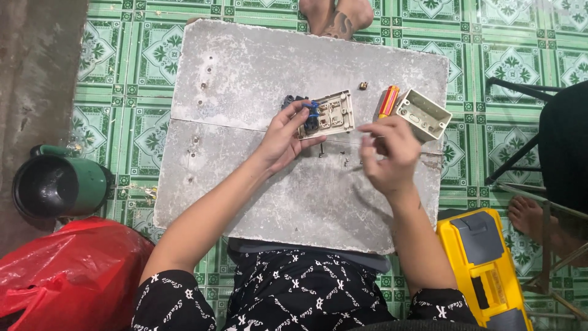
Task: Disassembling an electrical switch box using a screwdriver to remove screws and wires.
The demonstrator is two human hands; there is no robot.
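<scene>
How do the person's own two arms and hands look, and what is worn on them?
Both forearms are bare, with no gloves on the left hand or the right hand, and no watch, ring or bracelet that I can see. Short black sleeves with small white printed lettering end near the elbows; the garment over the lap has the same pattern.

The beige switch plate (pixel 331 114) lies back-side up near the middle of the grey board (pixel 245 67), tilted slightly, a dark blue part at its left end. Small screws (pixel 321 151) lie just below it, toward the board's near edge.
</scene>
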